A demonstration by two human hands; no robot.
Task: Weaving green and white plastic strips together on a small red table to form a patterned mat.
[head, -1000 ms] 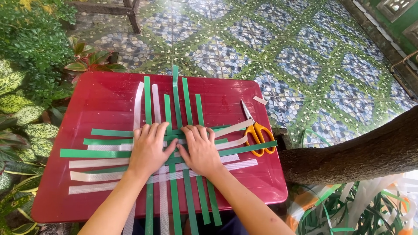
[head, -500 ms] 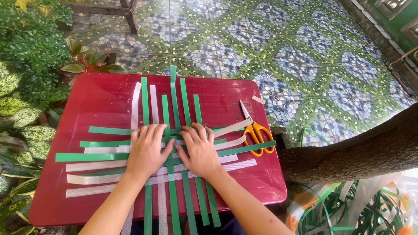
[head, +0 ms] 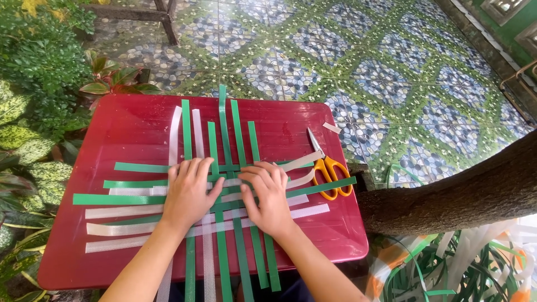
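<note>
2 hands [head: 229,193] on crisscrossed strips [head: 224,128]

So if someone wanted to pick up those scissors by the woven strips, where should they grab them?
By the orange handle loops of the scissors, probably coming from the table's right edge. The loops lie toward the near-right side, clear of the strips, while the steel blades point away toward the far side, with a white strip lying against the blades. The right hand is nearest.
</note>
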